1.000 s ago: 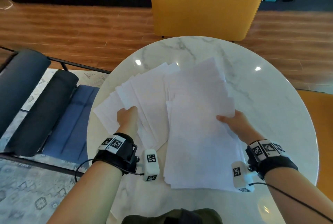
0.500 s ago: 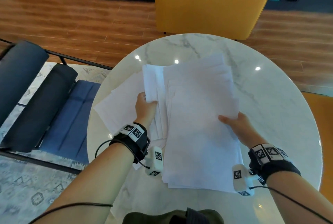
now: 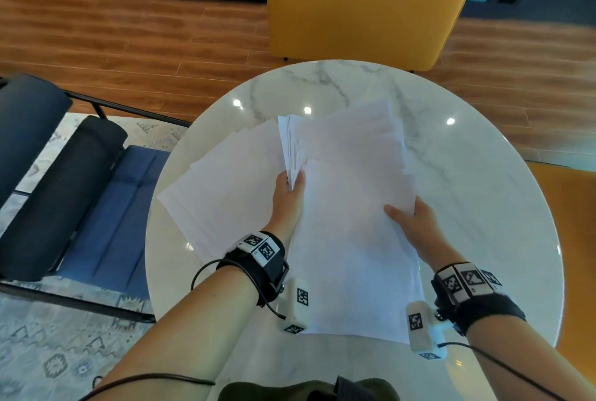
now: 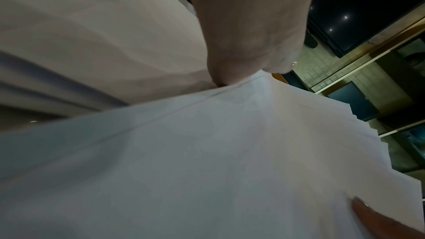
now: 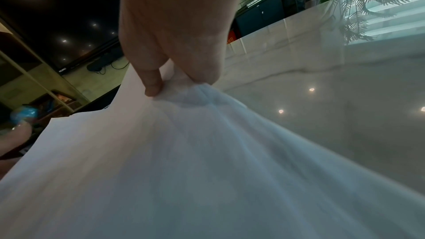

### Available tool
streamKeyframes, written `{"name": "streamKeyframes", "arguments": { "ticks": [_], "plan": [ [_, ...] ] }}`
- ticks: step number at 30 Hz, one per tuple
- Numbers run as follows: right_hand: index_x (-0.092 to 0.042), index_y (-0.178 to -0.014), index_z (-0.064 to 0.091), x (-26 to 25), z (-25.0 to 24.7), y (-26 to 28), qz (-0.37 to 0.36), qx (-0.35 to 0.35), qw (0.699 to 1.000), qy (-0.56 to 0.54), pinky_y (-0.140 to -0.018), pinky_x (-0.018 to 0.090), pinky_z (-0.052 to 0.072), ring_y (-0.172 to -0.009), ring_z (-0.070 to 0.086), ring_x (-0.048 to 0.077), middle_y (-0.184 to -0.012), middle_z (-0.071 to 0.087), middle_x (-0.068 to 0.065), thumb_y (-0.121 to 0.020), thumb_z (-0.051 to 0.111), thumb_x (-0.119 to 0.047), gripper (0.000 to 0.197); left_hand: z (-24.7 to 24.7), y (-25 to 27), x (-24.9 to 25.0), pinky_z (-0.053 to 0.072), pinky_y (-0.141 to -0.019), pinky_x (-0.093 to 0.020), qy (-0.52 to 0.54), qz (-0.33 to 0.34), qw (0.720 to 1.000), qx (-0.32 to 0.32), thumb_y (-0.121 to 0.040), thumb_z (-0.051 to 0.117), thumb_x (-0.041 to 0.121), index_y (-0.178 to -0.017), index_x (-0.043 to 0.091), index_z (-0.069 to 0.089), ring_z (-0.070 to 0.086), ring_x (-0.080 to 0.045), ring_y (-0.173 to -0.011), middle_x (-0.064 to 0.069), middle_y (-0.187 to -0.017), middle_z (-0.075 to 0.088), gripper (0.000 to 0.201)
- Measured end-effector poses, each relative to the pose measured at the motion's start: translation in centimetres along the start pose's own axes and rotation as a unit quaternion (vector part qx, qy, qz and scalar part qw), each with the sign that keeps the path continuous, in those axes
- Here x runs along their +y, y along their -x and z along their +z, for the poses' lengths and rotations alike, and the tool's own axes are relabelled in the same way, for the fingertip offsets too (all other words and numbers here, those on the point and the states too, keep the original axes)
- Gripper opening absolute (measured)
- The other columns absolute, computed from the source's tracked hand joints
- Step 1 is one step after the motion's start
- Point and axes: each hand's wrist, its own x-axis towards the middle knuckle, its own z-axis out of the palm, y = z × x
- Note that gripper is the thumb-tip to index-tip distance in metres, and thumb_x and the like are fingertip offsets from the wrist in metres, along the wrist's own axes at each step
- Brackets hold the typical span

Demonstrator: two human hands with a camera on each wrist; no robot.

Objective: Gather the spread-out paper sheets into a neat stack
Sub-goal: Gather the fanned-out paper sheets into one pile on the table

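Currently both hands pinch the gathered pile [image 3: 351,239], left hand [image 3: 288,199] on its left edge and right hand [image 3: 416,223] on its right, while the loose sheets [image 3: 225,187] lie on the bench [image 3: 477,181] left of it, long axes running away, nearest the left hand.

The left hand [image 3: 288,199] now lifts more sheets [image 3: 292,149] onto the big pile [image 3: 351,207], which seems a bit fuller.

You hold a loose, uneven white paper stack [image 3: 351,223] lifted off the table; more white sheets [image 3: 222,187] lie fanned flat to its left.
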Motion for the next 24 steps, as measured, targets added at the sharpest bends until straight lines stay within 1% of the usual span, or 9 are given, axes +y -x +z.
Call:
{"name": "streamKeyframes", "arguments": {
  "ticks": [1,3,6,10,13,15,19,22,24],
  "plan": [
    [-0.008,-0.119,0.058,0.0,0.0,0.1,0.003,0.000,1.000,0.000,-0.091,0.048,0.052,-0.100,0.065,0.032,-0.111,0.067,0.014,-0.083,0.066,-0.013,0.038,0.1,0.2,0.0,0.041,-0.089,-0.026,0.001,0.011,1.000,-0.004,-0.095,0.051,0.035,-0.129,0.014,0.043,0.054,-0.014,-0.103,0.002,-0.116,0.055,0.041],
    [-0.007,-0.120,0.058,0.2,-0.1,0.1,0.006,0.001,1.000,0.002,-0.092,0.050,0.052,-0.101,0.065,0.032,-0.111,0.067,0.015,-0.082,0.067,-0.016,0.040,0.1,0.3,0.0,0.045,-0.086,-0.025,-0.006,0.038,0.999,0.002,-0.090,0.061,0.020,-0.127,0.012,0.045,0.058,-0.016,-0.102,0.001,-0.113,0.058,0.041],
    [-0.009,-0.116,0.060,0.2,-0.1,0.2,-0.001,-0.003,1.000,-0.004,-0.089,0.047,0.053,-0.099,0.065,0.030,-0.109,0.068,0.012,-0.080,0.070,-0.019,0.039,-0.2,0.6,0.3,0.049,-0.076,-0.018,0.012,0.054,0.998,0.015,-0.087,0.056,0.003,-0.125,0.013,0.047,0.061,-0.015,-0.092,-0.001,-0.107,0.062,0.041],
    [-0.017,-0.112,0.058,-0.3,-0.2,0.6,-0.016,-0.021,0.998,-0.049,-0.084,0.039,0.053,-0.096,0.066,0.023,-0.107,0.068,0.006,-0.078,0.073,-0.017,0.037,-1.0,1.0,1.1,0.051,-0.078,-0.022,0.038,0.060,0.997,0.014,-0.087,0.058,0.005,-0.126,0.017,0.048,0.062,-0.011,-0.087,0.000,-0.105,0.064,0.042],
    [-0.009,-0.126,0.049,-0.5,-0.3,0.3,-0.011,-0.033,0.995,-0.098,-0.084,0.039,0.054,-0.100,0.066,0.026,-0.113,0.067,0.011,-0.078,0.072,-0.014,0.053,-1.6,1.1,1.8,0.052,-0.081,-0.031,0.087,0.052,0.995,0.003,-0.086,0.059,0.004,-0.114,0.024,0.051,0.063,-0.015,-0.086,0.000,-0.100,0.066,0.036],
    [-0.012,-0.134,0.042,-0.8,-0.6,0.0,0.006,-0.057,0.987,-0.147,-0.082,0.036,0.056,-0.101,0.067,0.026,-0.112,0.068,0.010,-0.080,0.070,-0.010,0.061,-2.0,1.0,2.3,0.053,-0.082,-0.036,0.099,0.044,0.994,-0.001,-0.085,0.060,0.002,-0.105,0.030,0.053,0.063,-0.018,-0.085,-0.001,-0.096,0.066,0.035],
    [-0.006,-0.122,0.059,-1.5,-0.6,0.1,0.020,-0.119,0.985,-0.123,-0.078,0.033,0.057,-0.096,0.071,0.025,-0.112,0.071,0.012,-0.076,0.073,-0.015,0.049,-2.8,1.3,2.5,0.053,-0.081,-0.032,0.105,0.041,0.993,-0.022,-0.086,0.059,0.000,-0.105,0.028,0.054,0.063,-0.018,-0.087,-0.003,-0.098,0.066,0.034],
    [0.003,-0.115,0.063,-1.6,0.1,0.2,0.051,-0.121,0.983,-0.129,-0.073,0.037,0.058,-0.083,0.073,0.025,-0.103,0.072,0.016,-0.072,0.075,-0.014,0.047,-3.2,1.6,2.5,0.053,-0.075,-0.026,0.103,0.042,0.994,-0.017,-0.087,0.059,0.001,-0.107,0.025,0.054,0.063,-0.016,-0.085,-0.002,-0.097,0.066,0.032],
    [0.002,-0.113,0.063,-1.7,0.6,0.3,0.053,-0.108,0.986,-0.115,-0.077,0.040,0.058,-0.083,0.071,0.027,-0.102,0.072,0.016,-0.073,0.075,-0.011,0.043,-3.5,1.9,2.6,0.052,-0.072,-0.027,0.088,0.042,0.995,-0.011,-0.087,0.057,0.002,-0.102,0.028,0.053,0.062,-0.016,-0.081,0.000,-0.093,0.065,0.031]
  ]
}}
